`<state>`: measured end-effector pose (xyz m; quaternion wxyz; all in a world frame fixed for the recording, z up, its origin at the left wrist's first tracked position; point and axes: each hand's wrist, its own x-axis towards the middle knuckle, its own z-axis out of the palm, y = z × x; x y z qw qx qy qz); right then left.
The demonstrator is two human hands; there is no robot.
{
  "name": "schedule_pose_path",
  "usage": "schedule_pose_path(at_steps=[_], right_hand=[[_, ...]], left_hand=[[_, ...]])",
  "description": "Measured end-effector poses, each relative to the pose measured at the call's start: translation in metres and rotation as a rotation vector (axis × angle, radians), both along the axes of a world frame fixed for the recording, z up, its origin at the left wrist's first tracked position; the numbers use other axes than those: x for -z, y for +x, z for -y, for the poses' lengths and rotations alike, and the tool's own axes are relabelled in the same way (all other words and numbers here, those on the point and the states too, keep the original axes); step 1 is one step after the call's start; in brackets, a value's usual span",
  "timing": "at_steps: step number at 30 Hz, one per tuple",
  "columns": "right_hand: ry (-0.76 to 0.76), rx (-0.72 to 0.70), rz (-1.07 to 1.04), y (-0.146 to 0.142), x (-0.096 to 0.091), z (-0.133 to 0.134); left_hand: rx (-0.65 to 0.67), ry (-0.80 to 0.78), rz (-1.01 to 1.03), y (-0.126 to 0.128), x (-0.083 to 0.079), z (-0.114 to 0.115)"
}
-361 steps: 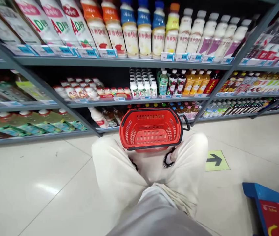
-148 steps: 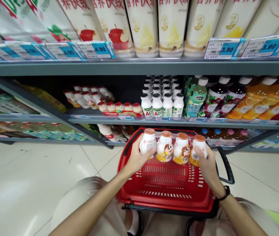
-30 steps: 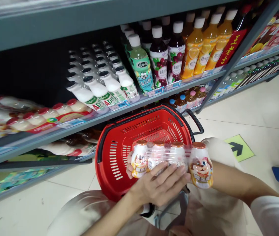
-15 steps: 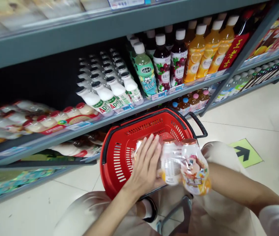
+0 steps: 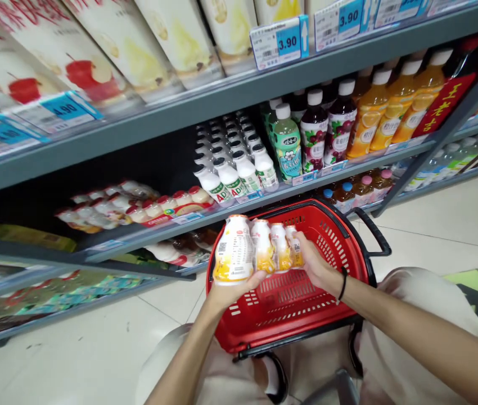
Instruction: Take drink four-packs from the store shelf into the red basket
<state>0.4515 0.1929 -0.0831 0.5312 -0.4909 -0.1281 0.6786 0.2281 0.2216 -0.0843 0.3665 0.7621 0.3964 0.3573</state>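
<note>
My left hand [image 5: 233, 292] cups the left end of a shrink-wrapped pack of several small orange-capped drink bottles [image 5: 262, 247] from below. My right hand [image 5: 312, 259] grips the pack's right end, and a thin black band circles that wrist. The pack is held just above a red plastic shopping basket [image 5: 340, 247], over its mesh-like slotted side. The nearest bottle shows its printed back label. The basket's inside holds nothing that I can see.
Grey shelves [image 5: 222, 93] run across the top, stocked with white AD milk-drink bottles [image 5: 230, 177], grape juice bottles [image 5: 327, 126] and orange juice bottles [image 5: 391, 107]. A blue price tag [image 5: 279, 42] reads 3.90. Below lie pale floor tiles [image 5: 74, 360] and a green arrow sticker [image 5: 475, 298].
The pack has turned and shifted left over the basket, now showing its back label. My right hand has come into view on its right end, and the view has swung slightly.
</note>
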Motion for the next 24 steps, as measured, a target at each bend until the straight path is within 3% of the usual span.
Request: schedule_pose_path(at_steps=[4, 7, 11, 17, 21, 22, 24], right_hand=[[0.164, 0.052, 0.106, 0.012, -0.014, -0.009], [0.289, -0.029, 0.064, 0.021, -0.024, -0.013], [0.331, -0.158, 0.015, 0.027, -0.038, -0.009], [0.348, 0.025, 0.142, 0.034, -0.054, -0.013], [0.538, 0.093, 0.458, 0.043, -0.059, -0.014], [0.593, 0.088, 0.593, 0.045, -0.059, -0.013], [0.636, 0.038, 0.853, 0.049, -0.058, -0.010]], left_hand=[[-0.135, -0.237, 0.097, -0.010, -0.007, -0.013], [-0.128, -0.366, 0.235, -0.011, -0.012, -0.018], [-0.073, -0.446, 0.361, -0.010, -0.018, -0.025], [0.240, -0.693, 0.183, -0.006, -0.027, -0.028], [0.511, -0.863, -0.099, -0.005, -0.044, -0.028], [0.506, -0.838, -0.159, -0.003, -0.049, -0.029], [0.323, -0.637, -0.195, 0.002, -0.056, -0.032]])
